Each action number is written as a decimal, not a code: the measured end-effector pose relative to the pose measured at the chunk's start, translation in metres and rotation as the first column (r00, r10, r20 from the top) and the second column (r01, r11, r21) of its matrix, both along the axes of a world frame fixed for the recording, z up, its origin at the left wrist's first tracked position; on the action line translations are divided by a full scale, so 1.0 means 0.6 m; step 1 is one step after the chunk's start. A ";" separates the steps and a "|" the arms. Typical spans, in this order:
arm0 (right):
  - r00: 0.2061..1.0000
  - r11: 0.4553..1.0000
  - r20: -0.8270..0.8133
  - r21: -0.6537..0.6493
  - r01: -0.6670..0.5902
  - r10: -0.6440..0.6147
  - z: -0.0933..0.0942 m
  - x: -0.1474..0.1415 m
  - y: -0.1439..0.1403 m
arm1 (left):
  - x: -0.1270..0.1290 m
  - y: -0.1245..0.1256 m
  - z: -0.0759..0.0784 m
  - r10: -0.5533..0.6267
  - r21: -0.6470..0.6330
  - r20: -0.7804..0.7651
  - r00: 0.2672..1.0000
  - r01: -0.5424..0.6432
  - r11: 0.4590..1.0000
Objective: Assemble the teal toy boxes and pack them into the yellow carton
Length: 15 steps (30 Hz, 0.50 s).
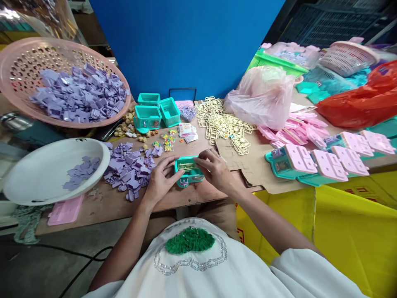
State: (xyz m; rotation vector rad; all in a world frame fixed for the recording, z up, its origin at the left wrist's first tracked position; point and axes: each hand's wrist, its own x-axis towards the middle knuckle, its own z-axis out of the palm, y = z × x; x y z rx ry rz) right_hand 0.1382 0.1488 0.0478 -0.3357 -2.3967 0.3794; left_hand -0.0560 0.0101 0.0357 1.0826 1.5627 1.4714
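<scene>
A small teal plastic box (192, 178) with an open top sits at the table's front edge between my hands. Inside it lies a cream plastic frame of small parts (186, 167). My left hand (163, 178) grips the box's left end, thumb on the near side and fingers behind. At the right end, my right hand (215, 169) has its fingers pinched over the rim; whatever is between those fingertips is hidden. Just beyond the box are small coloured beads (168, 142) and a stack of printed cards (188, 132). Loose lilac plastic pieces (128, 167) lie left of my left hand.
A pink basket (120, 111) of lilac pieces and a white bowl (34, 174) stand left. Teal boxes (170, 111) are at the back, cream frames (221, 122) right of them. Pink-lidded teal boxes (300, 159), a pink bag (262, 97) and a red bag (359, 103) occupy the right.
</scene>
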 end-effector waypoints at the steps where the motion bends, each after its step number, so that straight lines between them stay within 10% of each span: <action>1: 1.000 1.000 -0.005 0.003 0.004 -0.004 0.002 0.002 -0.002 | -0.001 0.000 0.000 0.000 -0.006 -0.006 1.000 0.000 1.000; 9: 0.999 1.000 -0.044 -0.012 0.002 -0.002 0.020 0.007 -0.018 | 0.004 -0.018 -0.017 0.000 0.017 -0.138 0.990 0.003 1.000; 15: 0.931 0.912 -0.313 -0.296 -0.283 0.188 0.142 0.073 -0.140 | 0.020 -0.017 -0.050 0.049 0.044 -0.325 0.944 -0.037 0.998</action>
